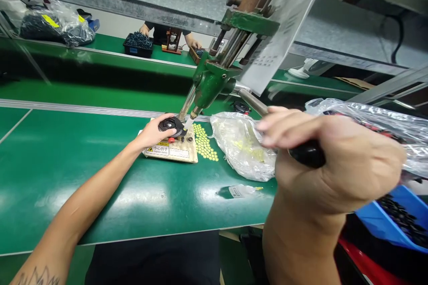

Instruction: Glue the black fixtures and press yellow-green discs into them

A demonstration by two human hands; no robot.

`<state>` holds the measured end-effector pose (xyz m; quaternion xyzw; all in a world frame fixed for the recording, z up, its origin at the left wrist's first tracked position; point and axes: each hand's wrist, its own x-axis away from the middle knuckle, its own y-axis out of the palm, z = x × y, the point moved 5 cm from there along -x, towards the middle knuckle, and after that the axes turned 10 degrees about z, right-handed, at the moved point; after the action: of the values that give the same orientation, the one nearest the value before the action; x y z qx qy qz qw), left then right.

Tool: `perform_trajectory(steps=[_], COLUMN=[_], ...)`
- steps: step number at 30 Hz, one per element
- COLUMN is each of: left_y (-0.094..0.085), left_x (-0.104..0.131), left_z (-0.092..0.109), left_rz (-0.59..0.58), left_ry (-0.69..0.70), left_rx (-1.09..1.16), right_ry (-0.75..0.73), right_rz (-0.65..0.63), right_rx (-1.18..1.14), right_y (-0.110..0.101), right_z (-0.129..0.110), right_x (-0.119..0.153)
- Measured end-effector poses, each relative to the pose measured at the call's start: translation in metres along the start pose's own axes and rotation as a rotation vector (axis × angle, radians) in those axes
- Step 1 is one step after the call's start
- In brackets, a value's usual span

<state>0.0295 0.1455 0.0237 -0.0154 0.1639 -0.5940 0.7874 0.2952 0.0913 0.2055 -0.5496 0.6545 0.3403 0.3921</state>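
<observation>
Press [214,82]: on the table [133,213], lever [254,101] angled my way.
Right hand [334,160]: I grip the lever's end, likely for purchase.
Left hand [150,134]: I hold the black part [170,124] over the base [180,153], seemingly steadying it.
Yellow discs [203,143]: beside the base, perhaps for reach.

White glare pools on the green tabletop [194,207], while the hanging sheet [287,22] looks blurred.

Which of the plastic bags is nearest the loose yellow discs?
The crumpled clear bag, immediately right of the yellow discs by the press base. The dark-filled bags at upper left sit across the bench; the far-right bag is farther off too.
</observation>
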Motion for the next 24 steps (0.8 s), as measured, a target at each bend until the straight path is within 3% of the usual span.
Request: perform_trajectory(steps=[3,8,10,15,17,21,24], left_y=[0.001,0.001,0.001,0.001,0.001,0.001,0.001], left_x=[0.001,0.001,0.001,0.001,0.002,0.002,0.001], left_z=[0.000,0.003,0.003,0.003,0.003,0.002,0.001], left_rz=[-0.013,-0.034,-0.031,-0.037,-0.037,-0.020,-0.016], left_ry=[-0.017,-0.040,-0.039,-0.044,-0.039,-0.050,-0.054], left_rx=[0.027,0.040,0.036,0.036,0.044,0.042,0.014], right_ry=[-0.077,-0.120,-0.094,0.005,0.029,-0.110,-0.084], right_rz=[0.082,0.077,0.110,0.164,0.202,0.198,0.150], right_rx=[-0.155,0.014,0.011,-0.096,-0.121,-0.058,0.016], right_y=[0.011,0.014,0.012,0.010,0.011,0.015,0.016], right_z=[0.015,0.052,0.051,0.019,0.016,0.034,0.049], right_x=[0.034,0.092,0.091,0.049,0.044,0.072,0.091])
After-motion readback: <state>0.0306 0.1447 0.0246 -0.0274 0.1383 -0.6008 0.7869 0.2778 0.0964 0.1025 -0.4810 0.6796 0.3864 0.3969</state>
